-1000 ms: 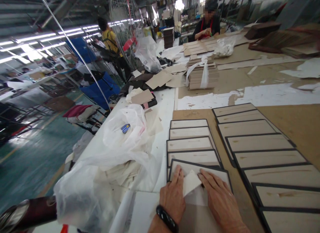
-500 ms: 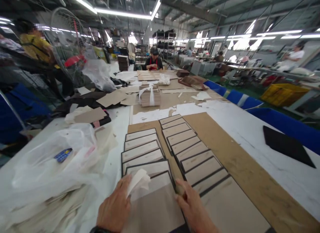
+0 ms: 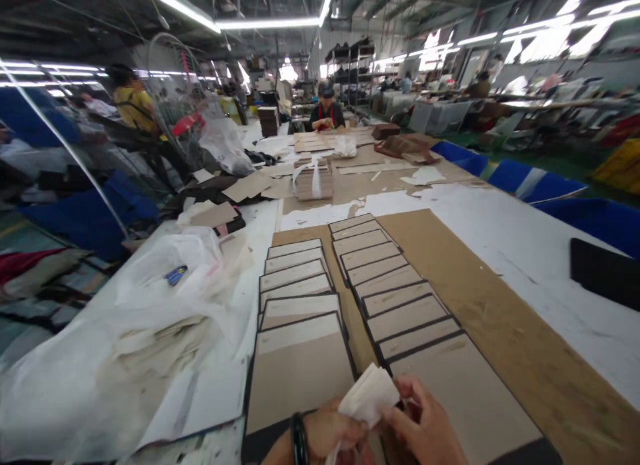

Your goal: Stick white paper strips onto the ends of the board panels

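Left hand [image 3: 337, 428] clenched round wad of white pieces [image 3: 373, 393], probably so layers don't slide apart. Right hand [image 3: 425, 422] at its right edge, fingers bent, pinching or just touching, can't tell. Beyond grip: left row of dark-edged panels [image 3: 300, 378], right row [image 3: 460, 392], overlapped like shingles, guess that keeps top strips exposed. Plastic bag [image 3: 145, 272] off left.

A caged fan [image 3: 173, 85] stands near a person in yellow [image 3: 133, 110].

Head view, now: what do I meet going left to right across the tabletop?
Translucent white plastic bag → left row of overlapping black-edged beige panels → right row of similar panels → flat black rectangular piece.
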The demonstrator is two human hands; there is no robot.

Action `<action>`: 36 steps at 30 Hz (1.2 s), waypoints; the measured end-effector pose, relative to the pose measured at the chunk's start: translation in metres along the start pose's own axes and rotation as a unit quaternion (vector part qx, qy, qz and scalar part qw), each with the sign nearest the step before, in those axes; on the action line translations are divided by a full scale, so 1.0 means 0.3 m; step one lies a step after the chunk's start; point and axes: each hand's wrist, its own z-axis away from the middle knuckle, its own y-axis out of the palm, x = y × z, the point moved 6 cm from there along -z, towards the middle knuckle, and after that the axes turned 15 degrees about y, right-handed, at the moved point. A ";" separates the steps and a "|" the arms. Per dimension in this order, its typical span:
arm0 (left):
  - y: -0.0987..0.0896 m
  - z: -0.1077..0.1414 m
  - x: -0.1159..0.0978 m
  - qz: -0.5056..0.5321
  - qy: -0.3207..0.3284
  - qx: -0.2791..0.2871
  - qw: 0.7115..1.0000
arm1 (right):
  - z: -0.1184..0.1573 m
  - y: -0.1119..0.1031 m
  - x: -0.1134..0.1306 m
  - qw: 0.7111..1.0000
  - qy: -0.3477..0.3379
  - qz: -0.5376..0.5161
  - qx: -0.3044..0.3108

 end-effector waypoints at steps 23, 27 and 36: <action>0.157 0.081 0.161 -0.154 -0.091 -0.187 0.966 | -0.243 -0.547 -0.238 0.986 0.112 0.123 -0.029; 0.222 0.021 0.095 -0.484 -0.038 -0.121 0.866 | -0.280 -0.599 -0.273 0.980 0.157 0.115 -0.037; 0.362 -0.216 0.091 -0.702 0.067 -0.089 0.703 | -0.297 -0.650 -0.254 0.976 0.155 0.126 -0.091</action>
